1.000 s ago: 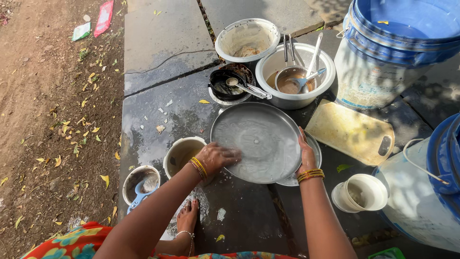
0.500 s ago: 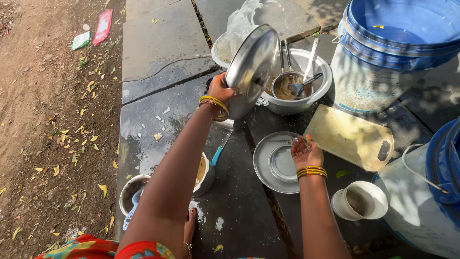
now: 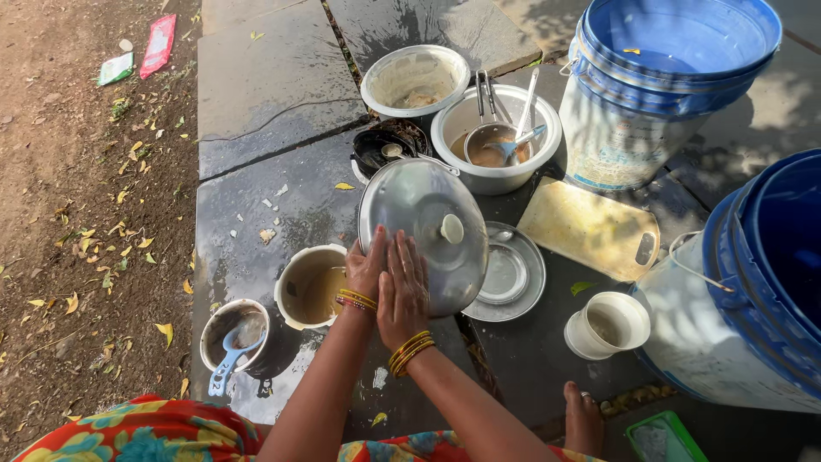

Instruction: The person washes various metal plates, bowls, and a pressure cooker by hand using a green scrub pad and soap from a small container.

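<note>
Wet stone slab [image 3: 256, 94], steel plate [image 3: 423, 235] brought back down from its raised tilt, left hand [image 3: 366, 269] gripping its edge, right hand [image 3: 404, 287] now flat on it

Big round shiny silver metal plate [image 3: 425, 231], tilted up on its edge, wet, a small pale soapy blob near its middle, held low over the dark wet stone slab, just above a smaller flat steel plate

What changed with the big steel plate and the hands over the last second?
The big steel plate was lifted off the smaller plates, swung up toward the bowls by the left hand alone, then brought back down tilted. The right hand, briefly free, is now on it again. Bowls, cutting board and buckets stayed put.
</note>
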